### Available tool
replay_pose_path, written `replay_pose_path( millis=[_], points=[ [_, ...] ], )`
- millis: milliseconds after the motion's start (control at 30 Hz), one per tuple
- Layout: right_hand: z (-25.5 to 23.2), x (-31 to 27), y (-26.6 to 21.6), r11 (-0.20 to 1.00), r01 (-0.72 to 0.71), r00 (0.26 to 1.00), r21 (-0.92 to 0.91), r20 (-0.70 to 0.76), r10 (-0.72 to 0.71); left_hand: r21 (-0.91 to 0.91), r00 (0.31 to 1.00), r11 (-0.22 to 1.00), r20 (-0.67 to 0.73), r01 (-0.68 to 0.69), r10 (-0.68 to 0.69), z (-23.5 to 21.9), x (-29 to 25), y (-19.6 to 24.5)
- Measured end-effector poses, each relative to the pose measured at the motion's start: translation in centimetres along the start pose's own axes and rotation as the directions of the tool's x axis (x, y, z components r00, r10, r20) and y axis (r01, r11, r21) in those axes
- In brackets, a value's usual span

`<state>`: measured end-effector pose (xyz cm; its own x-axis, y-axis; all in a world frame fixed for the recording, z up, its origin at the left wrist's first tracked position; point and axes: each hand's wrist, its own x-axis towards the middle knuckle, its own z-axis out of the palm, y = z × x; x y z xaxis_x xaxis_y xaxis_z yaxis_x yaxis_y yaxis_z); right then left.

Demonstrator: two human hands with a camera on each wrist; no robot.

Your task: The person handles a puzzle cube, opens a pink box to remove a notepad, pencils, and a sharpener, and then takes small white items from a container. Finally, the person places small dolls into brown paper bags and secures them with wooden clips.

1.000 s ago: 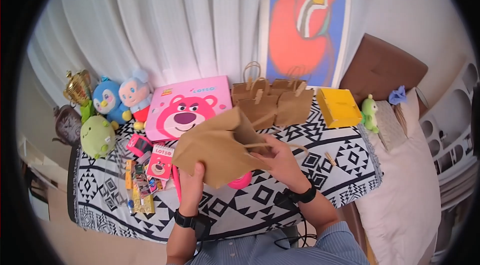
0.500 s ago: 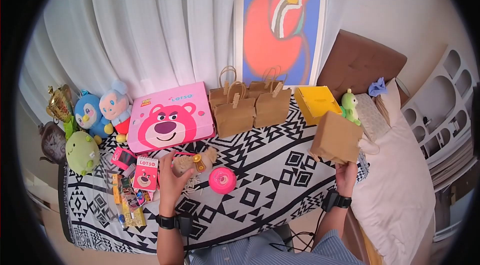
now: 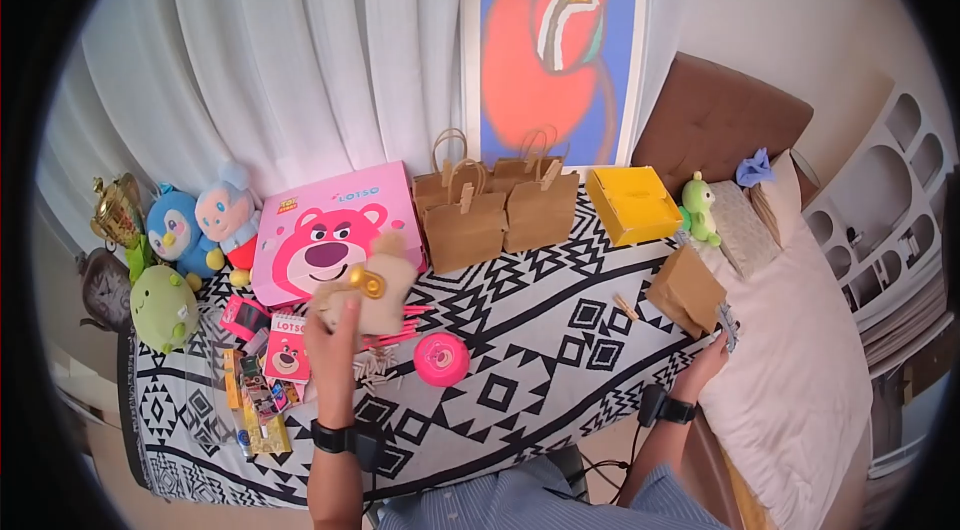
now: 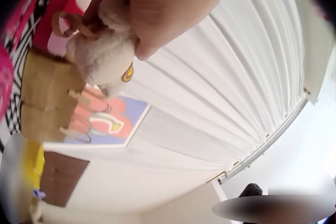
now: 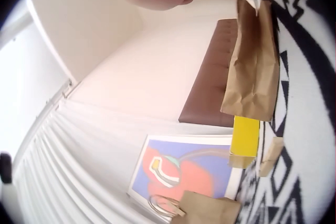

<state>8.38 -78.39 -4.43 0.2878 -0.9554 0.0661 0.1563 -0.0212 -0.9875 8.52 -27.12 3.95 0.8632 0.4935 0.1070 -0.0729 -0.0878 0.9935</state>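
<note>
My left hand [image 3: 335,340] grips a small cream plush toy [image 3: 388,295] with a gold emblem, raised in front of the pink bear box [image 3: 290,275]. Seen from the left wrist, the plush [image 4: 107,58] hangs below my fingers, a tan strap at its side. Over on the right, a brown paper bag [image 3: 685,292] lies tilted near the cloth's edge. My right hand [image 3: 704,367] is right at its near end, and the right wrist view shows the thumb apart from the bag [image 5: 254,66]. I cannot tell whether the hidden fingers hold the bag's handle.
Several brown paper bags [image 3: 465,230] stand behind, beside an open yellow box [image 3: 640,220]. A round pink container [image 3: 441,360], small clothespins [image 3: 375,367] and a pink notebook [image 3: 288,350] lie on the patterned cloth [image 3: 520,430]. Plush toys [image 3: 165,308] sit at the left.
My right hand carried the paper bag from the middle to the right and lowered it onto the cloth. The left hand let go of the bag, reached left and lifted the plush toy.
</note>
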Motion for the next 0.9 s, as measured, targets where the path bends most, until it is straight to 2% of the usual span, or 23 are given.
replay_pose_path(
  millis=[33, 67, 100, 133, 167, 200, 233, 267, 300, 367, 400, 433, 467, 500, 567, 600, 633, 700, 833, 900],
  points=[
    [0.3, -0.8, 0.2, 1.000, 0.000, 1.000, 0.001, 0.011, 0.000, -0.083, 0.997, 0.994, 0.020, 0.070, -0.068, 0.9, -0.6, 0.4],
    [0.6, -1.7, 0.2, 0.961, 0.205, 0.968, -0.185, -0.104, -0.227, -0.114, 0.991, 0.988, 0.094, 0.102, -0.092, 2.2, -1.4, 0.4],
    [1.0, -2.7, 0.2, 0.848, 0.369, 0.873, -0.380, -0.172, -0.457, -0.144, 0.979, 0.980, 0.168, 0.137, -0.112, 3.8, -2.2, 0.2],
    [1.6, -4.6, -1.4, 0.877, 0.398, 0.901, -0.268, -0.066, -0.429, -0.118, 0.968, 0.987, 0.238, 0.112, -0.081, 5.3, -2.9, -0.5],
    [1.9, -5.6, -1.8, 0.878, 0.401, 0.901, -0.262, -0.058, -0.430, -0.095, 0.950, 0.992, 0.308, 0.083, -0.050, 6.6, -3.6, -1.2],
    [2.2, -6.3, -2.1, 0.924, 0.336, 0.916, -0.183, 0.293, -0.275, -0.067, 0.931, 0.996, 0.365, 0.059, -0.031, 7.8, -4.2, -1.2],
    [2.7, -7.6, -3.0, 0.960, 0.244, 0.782, -0.137, 0.613, -0.111, -0.042, 0.907, 0.999, 0.422, 0.033, -0.012, 8.9, -4.6, -1.2],
    [3.6, -9.4, -3.7, 0.994, 0.078, 0.673, -0.072, 0.739, 0.001, -0.044, 0.909, 0.999, 0.417, 0.033, -0.011, 10.0, -4.6, -2.0],
    [4.9, -11.8, -4.6, 0.994, -0.101, 0.525, -0.039, 0.847, 0.086, 0.004, 0.895, 1.000, 0.446, 0.027, -0.026, 11.1, -4.5, -3.1],
    [6.3, -14.1, -4.0, 0.962, -0.201, 0.267, -0.185, 0.935, 0.236, 0.047, 0.884, 0.999, 0.466, 0.020, -0.040, 12.0, -4.7, -3.4],
    [6.9, -15.0, -3.5, 0.962, -0.197, 0.257, -0.188, 0.937, 0.236, 0.196, 0.859, 0.975, 0.513, -0.108, -0.008, 12.1, -5.1, -3.2],
    [7.7, -15.9, -2.9, 0.961, -0.113, 0.207, -0.251, 0.940, 0.270, 0.333, 0.829, 0.912, 0.559, -0.239, 0.013, 12.1, -5.3, -3.1],
    [8.3, -16.5, -2.4, 0.951, -0.026, 0.160, -0.308, 0.938, 0.308, 0.309, 0.809, 0.853, 0.554, -0.420, 0.197, 12.1, -5.7, -3.3],
    [8.7, -16.8, -2.1, 0.950, -0.021, 0.151, -0.311, 0.938, 0.311, 0.312, 0.815, 0.855, 0.546, -0.413, 0.194, 11.8, -6.2, -3.4],
    [10.1, -17.3, -1.8, 0.928, 0.051, 0.185, -0.369, 0.917, 0.354, 0.439, 0.755, 0.694, 0.614, -0.570, 0.232, 11.1, -6.8, -3.0],
    [10.4, -17.5, -1.6, 0.957, 0.078, 0.170, -0.279, 0.950, 0.263, 0.437, 0.741, 0.676, 0.626, -0.593, 0.245, 10.8, -7.0, -2.8],
    [11.0, -17.5, -1.2, 0.957, 0.078, 0.168, -0.281, 0.949, 0.265, 0.439, 0.742, 0.677, 0.624, -0.591, 0.243, 10.4, -7.3, -2.4],
    [12.1, -17.4, -0.5, 0.961, 0.191, 0.033, -0.198, 0.980, 0.195, 0.557, 0.746, 0.505, 0.564, -0.660, 0.354, 9.7, -7.6, -1.5],
    [13.6, -18.5, -0.5, 0.957, 0.237, 0.044, -0.165, 0.986, 0.159, 0.503, 0.731, 0.539, 0.550, -0.676, 0.403, 9.5, -7.2, -1.0],
    [14.1, -18.5, -0.3, 0.945, 0.283, 0.038, -0.162, 0.987, 0.158, 0.433, 0.738, 0.613, 0.524, -0.661, 0.425, 9.2, -6.9, -0.7]
  ],
)
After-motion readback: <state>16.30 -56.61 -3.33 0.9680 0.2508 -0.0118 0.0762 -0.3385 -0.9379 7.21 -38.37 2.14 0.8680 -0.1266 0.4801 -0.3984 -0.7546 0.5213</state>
